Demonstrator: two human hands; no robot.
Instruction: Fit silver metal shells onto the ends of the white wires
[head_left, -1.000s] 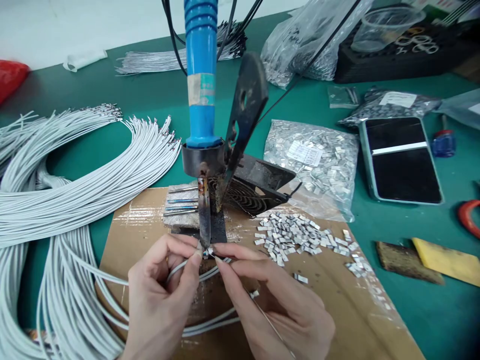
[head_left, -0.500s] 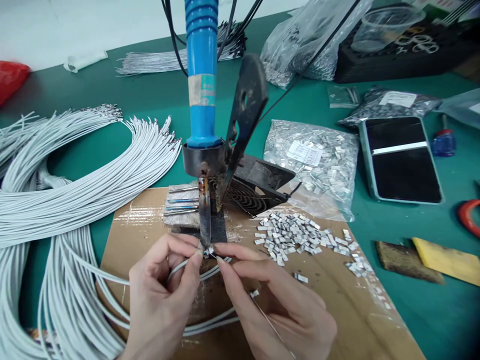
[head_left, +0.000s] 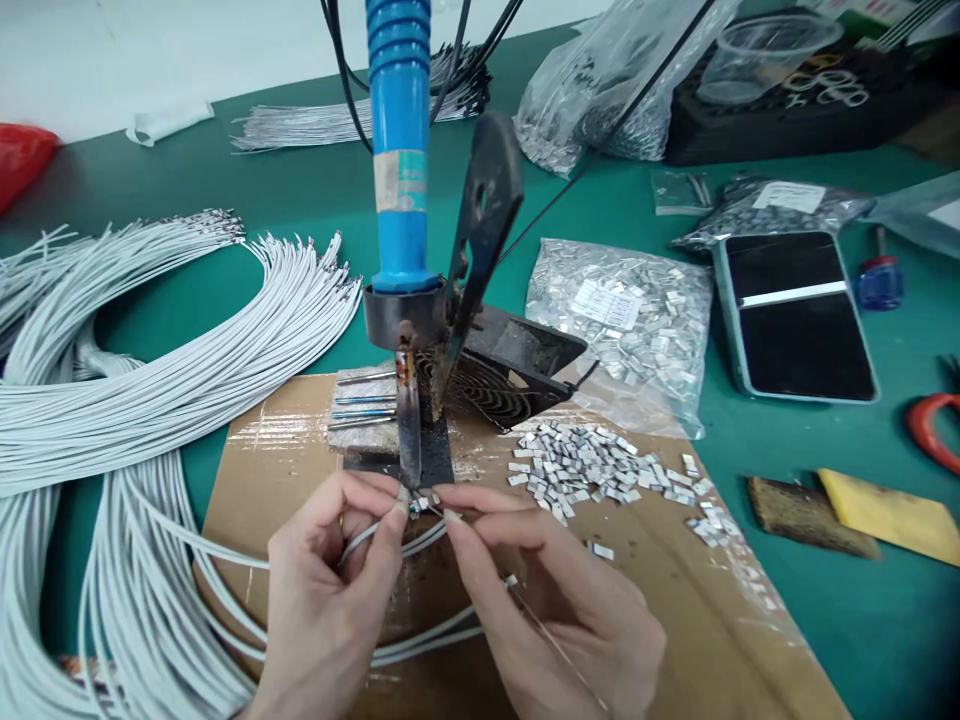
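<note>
My left hand (head_left: 341,590) is closed in a pinch on a white cable (head_left: 360,541), close to its end. A small silvery metal terminal (head_left: 424,503) shows between the fingertips of both hands. Just above it points the tip of a soldering iron (head_left: 401,220) with a blue handle, held tip down in a dark metal stand (head_left: 484,210). My right hand (head_left: 559,590) is closed in a pinch on a thin solder wire (head_left: 559,648), which trails down across the palm. Whether the iron touches the terminal cannot be made out.
Loose metal terminals (head_left: 577,465) lie on the cardboard (head_left: 675,620) to the right, with a bag of terminals (head_left: 622,320) behind. Bundled white cables (head_left: 172,410) fill the left. A small black fan (head_left: 517,370) stands behind the iron. A phone (head_left: 799,320) and yellow sponge (head_left: 889,515) lie right.
My right fingertips have drawn slightly right, away from the iron's tip, and more of the terminal shows. My left hand keeps its pinch. The view has shifted slightly.
</note>
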